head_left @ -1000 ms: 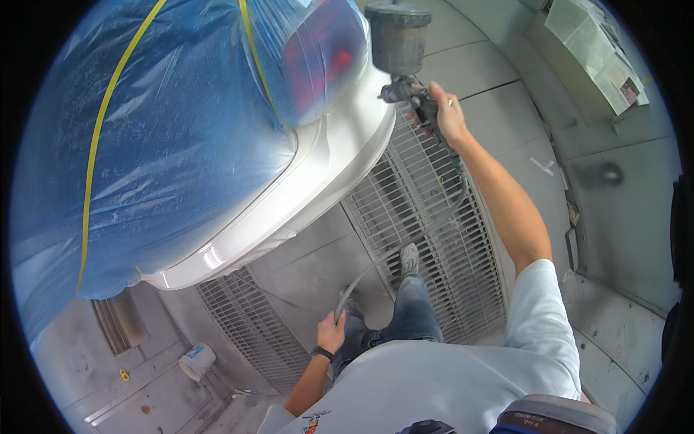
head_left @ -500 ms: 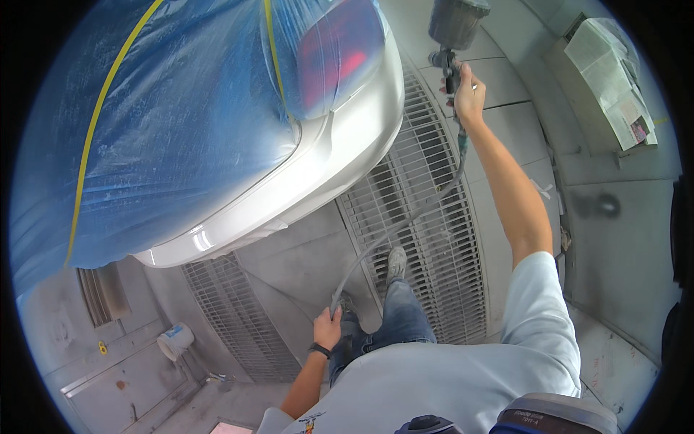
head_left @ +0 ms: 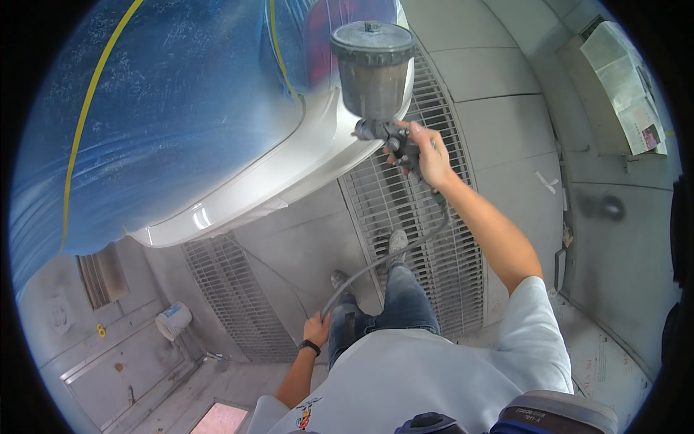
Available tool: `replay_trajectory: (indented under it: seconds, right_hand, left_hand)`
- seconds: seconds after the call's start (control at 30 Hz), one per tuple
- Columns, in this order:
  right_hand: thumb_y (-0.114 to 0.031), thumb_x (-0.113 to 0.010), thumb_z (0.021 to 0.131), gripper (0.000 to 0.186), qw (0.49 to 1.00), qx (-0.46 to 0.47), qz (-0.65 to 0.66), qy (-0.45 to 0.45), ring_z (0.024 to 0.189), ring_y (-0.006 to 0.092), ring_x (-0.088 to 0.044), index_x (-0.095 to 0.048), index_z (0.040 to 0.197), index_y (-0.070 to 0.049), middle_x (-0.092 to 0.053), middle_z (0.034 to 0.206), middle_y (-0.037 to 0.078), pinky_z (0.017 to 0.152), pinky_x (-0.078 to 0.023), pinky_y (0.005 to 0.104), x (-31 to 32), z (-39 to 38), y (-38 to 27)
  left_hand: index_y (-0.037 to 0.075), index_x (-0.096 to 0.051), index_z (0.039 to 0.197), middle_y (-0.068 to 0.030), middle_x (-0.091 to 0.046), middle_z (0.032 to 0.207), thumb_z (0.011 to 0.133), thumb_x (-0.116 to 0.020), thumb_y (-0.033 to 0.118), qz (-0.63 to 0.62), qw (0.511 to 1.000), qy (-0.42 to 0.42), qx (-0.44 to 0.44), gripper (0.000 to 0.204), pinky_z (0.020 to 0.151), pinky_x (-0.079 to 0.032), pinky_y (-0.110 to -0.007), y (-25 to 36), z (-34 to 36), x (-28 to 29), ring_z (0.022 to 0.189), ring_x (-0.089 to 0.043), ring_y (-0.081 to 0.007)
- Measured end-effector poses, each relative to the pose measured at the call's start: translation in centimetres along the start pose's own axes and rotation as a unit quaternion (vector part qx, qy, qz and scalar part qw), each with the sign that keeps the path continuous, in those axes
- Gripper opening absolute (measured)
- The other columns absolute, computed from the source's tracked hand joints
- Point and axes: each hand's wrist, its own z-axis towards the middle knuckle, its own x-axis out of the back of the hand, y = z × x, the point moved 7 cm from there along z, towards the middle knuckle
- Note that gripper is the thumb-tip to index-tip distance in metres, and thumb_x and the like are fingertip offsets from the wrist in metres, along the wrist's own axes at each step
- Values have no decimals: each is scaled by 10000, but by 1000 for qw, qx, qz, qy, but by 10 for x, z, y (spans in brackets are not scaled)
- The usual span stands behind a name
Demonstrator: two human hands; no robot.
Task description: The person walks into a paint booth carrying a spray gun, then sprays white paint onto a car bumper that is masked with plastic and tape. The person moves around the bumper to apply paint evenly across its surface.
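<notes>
1. The spray gun (head_left: pixel 387 134), cup on top, now hangs lower and nearer the white bumper (head_left: pixel 303 170) than a moment ago, so the pass looks to be moving along it.
2. The right hand (head_left: pixel 426 155) is wrapped around its grip.
3. The left hand (head_left: pixel 316 329) is closed on the grey hose (head_left: pixel 376 264), held low, clear of the car.
4. Blue masking film (head_left: pixel 166 123) covers the body above.

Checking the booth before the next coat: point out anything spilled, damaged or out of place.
Nothing stands out. The right hand holds the spray gun upright beside the white bumper; the left hand holds the air hose off the floor grate. The blue masking film lies taped and untorn.
</notes>
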Motion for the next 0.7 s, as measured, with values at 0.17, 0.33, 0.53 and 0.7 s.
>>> replay_trajectory:
  seconds: [0.17,0.33,0.53,0.7]
  right_hand:
    - [-521,-337,1087,677,995,-33,-34,85,667,156,-664,-538,1423,31,-696,820,103,472,-489,279,61,12,-3]
    - [-523,-359,1084,646,980,16,-1,200,648,188,-661,-588,1356,17,-704,817,128,482,-477,306,149,29,-26]
    - [-538,-504,1053,589,912,90,-144,372,650,153,-670,-691,1245,-13,-702,799,78,491,-482,307,192,36,-32]
    - [-513,-551,1049,556,890,99,-202,397,615,105,-615,-732,1148,3,-670,750,37,508,-454,281,117,-9,-2]
  left_hand:
    - [0,-628,926,-292,-679,864,1018,-580,413,-24,1000,1,4,426,744,-486,-582,32,0,6,866,-644,-511]
    - [4,-623,916,-286,-670,826,1023,-577,411,-83,996,13,-40,423,717,-482,-583,76,11,15,829,-635,-516]
    - [-3,-628,905,-262,-671,807,1025,-576,420,-103,993,15,-54,443,714,-487,-556,79,22,6,818,-646,-491]
    - [-6,-620,911,-284,-671,809,1024,-581,415,-100,990,41,-95,438,722,-485,-586,13,33,4,831,-648,-506]
